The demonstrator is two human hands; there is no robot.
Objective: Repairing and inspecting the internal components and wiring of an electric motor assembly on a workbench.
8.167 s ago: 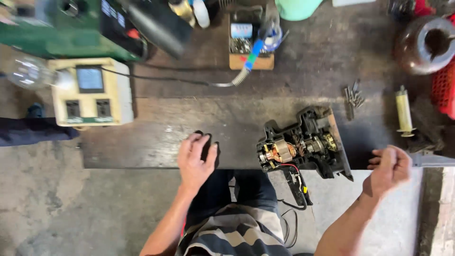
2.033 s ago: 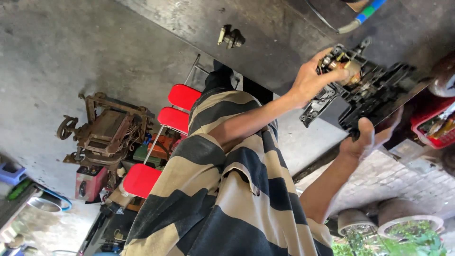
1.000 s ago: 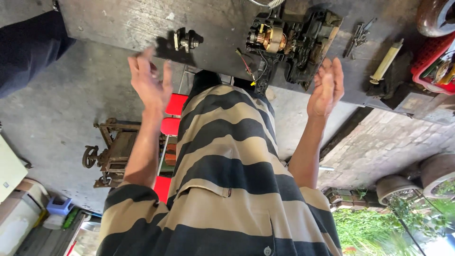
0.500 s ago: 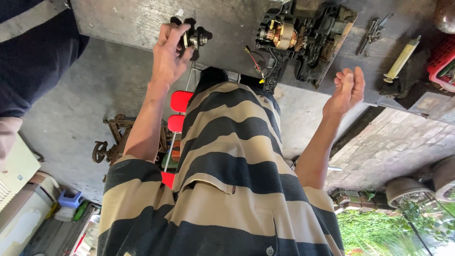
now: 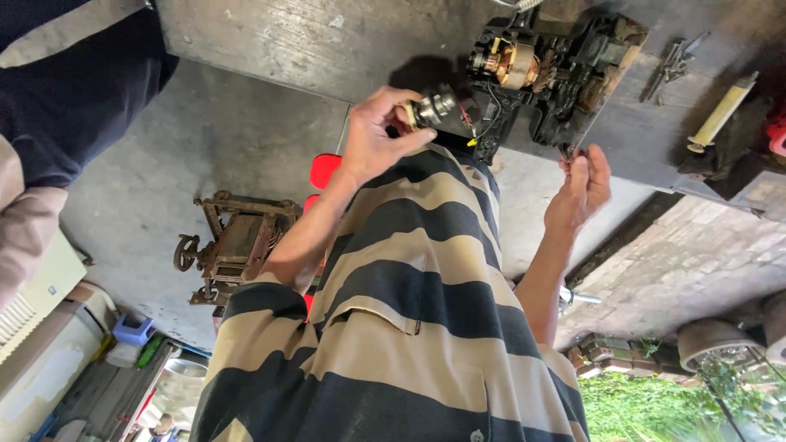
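My left hand [image 5: 372, 139] grips a small round metal-and-black part [image 5: 434, 106], held just off the table beside the opened black motor housing [image 5: 573, 69]. The housing lies on the dark table [image 5: 327, 41]; its copper-wound motor [image 5: 512, 64] and thin wires are exposed. My right hand [image 5: 580, 187] is at the housing's near edge, fingertips pinched together on its lower rim. My striped shirt fills the lower middle of the view.
A yellowish syringe-like tube [image 5: 720, 115] and small metal tools [image 5: 675, 61] lie on the table to the right. Another person's dark sleeve [image 5: 65, 90] is at the upper left. A rusty old machine [image 5: 233, 250] stands on the concrete floor.
My left hand has lifted the small round part off the table and carried it right, towards the housing. My right hand has moved from open in the air to the housing's edge.
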